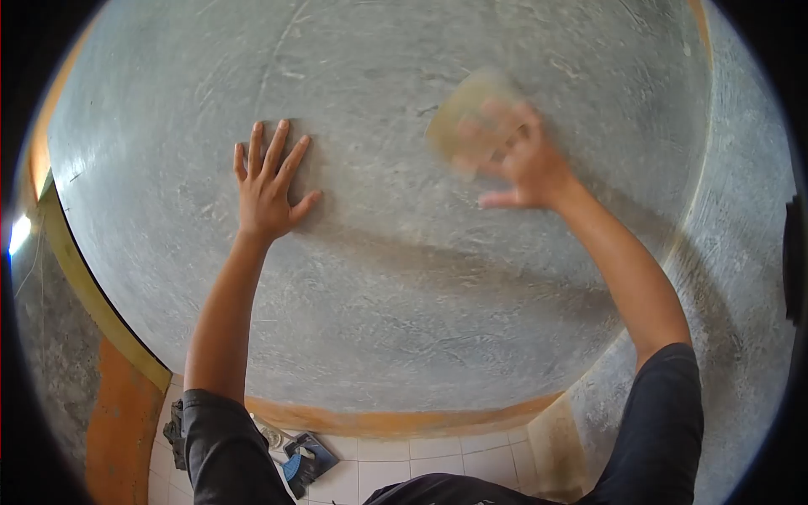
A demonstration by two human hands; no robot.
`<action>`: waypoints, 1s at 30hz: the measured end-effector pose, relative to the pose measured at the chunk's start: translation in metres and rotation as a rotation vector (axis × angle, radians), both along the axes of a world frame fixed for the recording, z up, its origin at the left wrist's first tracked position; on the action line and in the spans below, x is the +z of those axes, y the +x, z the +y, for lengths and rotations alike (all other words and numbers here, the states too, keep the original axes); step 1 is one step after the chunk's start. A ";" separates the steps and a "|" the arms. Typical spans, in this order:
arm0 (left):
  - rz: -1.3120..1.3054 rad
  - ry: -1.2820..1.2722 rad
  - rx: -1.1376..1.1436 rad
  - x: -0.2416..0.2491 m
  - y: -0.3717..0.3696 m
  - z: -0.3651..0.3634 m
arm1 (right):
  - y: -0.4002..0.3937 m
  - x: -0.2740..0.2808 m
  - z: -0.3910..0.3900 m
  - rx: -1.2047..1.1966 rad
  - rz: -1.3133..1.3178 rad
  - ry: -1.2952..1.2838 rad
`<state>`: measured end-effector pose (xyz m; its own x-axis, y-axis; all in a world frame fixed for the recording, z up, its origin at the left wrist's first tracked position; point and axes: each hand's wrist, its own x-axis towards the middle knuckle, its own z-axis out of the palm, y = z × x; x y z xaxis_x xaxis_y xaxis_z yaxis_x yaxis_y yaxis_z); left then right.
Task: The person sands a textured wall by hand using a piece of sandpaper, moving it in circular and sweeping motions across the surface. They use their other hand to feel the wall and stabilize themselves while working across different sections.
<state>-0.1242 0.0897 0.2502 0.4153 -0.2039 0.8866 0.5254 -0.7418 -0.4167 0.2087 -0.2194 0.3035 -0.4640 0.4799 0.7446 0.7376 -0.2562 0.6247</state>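
Note:
My left hand (271, 192) lies flat on a grey plastered wall (404, 320), fingers spread and holding nothing. To its right, my right hand (528, 158) presses a yellowish-tan sheet (478, 93) against the same wall. The sheet looks like sandpaper, with a rounded outer edge. Motion smears both the sheet and the fingers over it; the thumb sticks out to the left below. Faint scratches and patchy trowel marks cover the wall around both hands.
An orange band (404, 421) runs along the wall's foot above a white tiled floor (438, 459). A dark flat item (316, 461) and other small things lie on the floor. Another grey wall (749, 252) meets this one at the right. A yellowish frame (101, 286) edges the left side.

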 end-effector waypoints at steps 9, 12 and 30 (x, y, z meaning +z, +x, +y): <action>0.073 -0.102 -0.063 0.014 0.121 -0.130 | 0.080 -0.011 -0.096 -0.038 0.035 -0.245; -0.060 -0.090 -0.099 0.012 0.166 -0.155 | 0.109 -0.003 -0.126 -0.171 0.055 -0.131; 0.094 -0.083 -0.013 -0.017 0.226 -0.230 | 0.213 -0.029 -0.237 -0.224 0.369 0.396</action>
